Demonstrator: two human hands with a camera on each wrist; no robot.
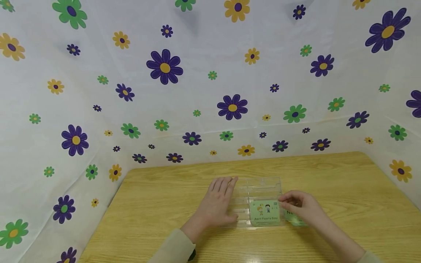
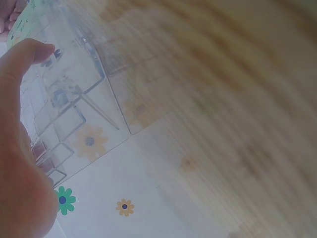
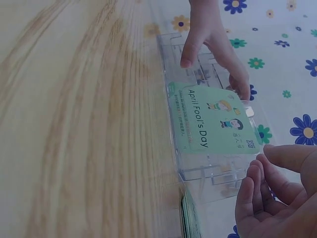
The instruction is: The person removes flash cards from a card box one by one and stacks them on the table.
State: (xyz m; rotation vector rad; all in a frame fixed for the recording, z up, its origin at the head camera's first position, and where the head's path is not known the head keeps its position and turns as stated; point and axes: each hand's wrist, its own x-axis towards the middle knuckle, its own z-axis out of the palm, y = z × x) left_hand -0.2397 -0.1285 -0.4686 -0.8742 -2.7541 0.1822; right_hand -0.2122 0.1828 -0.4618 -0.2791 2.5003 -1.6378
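Note:
A clear plastic card rack (image 1: pixel 263 189) with stepped tiers stands on the table. In its front right part is a green card (image 1: pixel 265 212) reading "April Fool's Day", with two cartoon children on it. My right hand (image 1: pixel 304 207) pinches that card's upper right corner between thumb and fingertip, the other fingers curled in. My left hand (image 1: pixel 215 204) lies spread over the rack's left side, fingers straight toward the back and thumb (image 2: pixel 37 52) over the front tiers. Partly hidden under my right hand is a stack of green cards (image 3: pixel 189 218), right beside the rack.
The wood-grain table (image 1: pixel 158 212) extends around the rack on all sides. A white cloth (image 1: pixel 197 95) printed with purple, green and yellow flowers hangs behind the table and along both sides.

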